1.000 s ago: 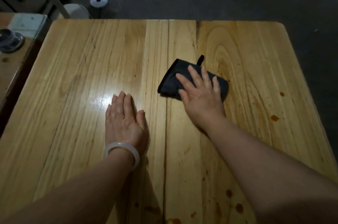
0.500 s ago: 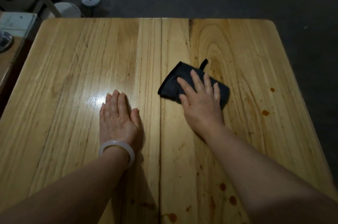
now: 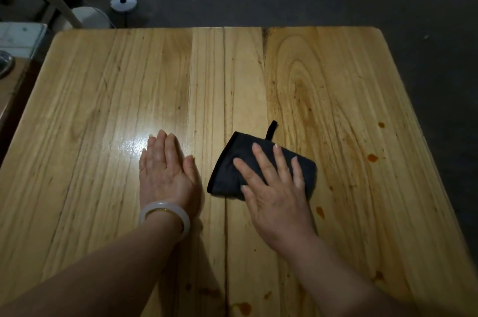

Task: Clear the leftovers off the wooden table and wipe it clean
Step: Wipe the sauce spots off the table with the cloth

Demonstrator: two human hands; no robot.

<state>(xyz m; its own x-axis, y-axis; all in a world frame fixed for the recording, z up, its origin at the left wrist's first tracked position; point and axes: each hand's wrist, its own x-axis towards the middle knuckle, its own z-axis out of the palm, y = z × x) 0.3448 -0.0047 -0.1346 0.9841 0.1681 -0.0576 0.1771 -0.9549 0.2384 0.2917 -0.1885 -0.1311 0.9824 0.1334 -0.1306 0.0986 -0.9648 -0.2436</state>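
Your right hand (image 3: 276, 200) had drawn the dark folded cloth with the small hanging loop (image 3: 230, 166) back toward 6 o'clock, nearer to you than a second before. Your left hand (image 3: 165, 172), with the white bangle (image 3: 165, 213) on its wrist, had stayed flat on the pale wooden plank table (image 3: 103, 84) at the cloth's 9 o'clock.

Neither hand gripped anything. Your right fingers lay straight and spread, pressing the cloth down just right of the table's middle. Your left fingers lay straight and together on bare wood.

That pull read as a wiping stroke, so the wiping looked under way but unfinished. Orange-red sauce spots (image 3: 372, 158) remained at the cloth's 3 o'clock, close to the right edge. Another spot (image 3: 320, 211) sat at its 5 o'clock, just beside your right wrist, and a larger smear (image 3: 243, 307) lay at 6 o'clock by the near edge.

You had open room toward 12 o'clock for long strokes. At 3 o'clock the table edge was near, with dark floor beyond, so a sweep there risked pushing the mess over. At 10 o'clock a lower side surface with a metal dish (image 3: 4, 64) crowded the left edge.
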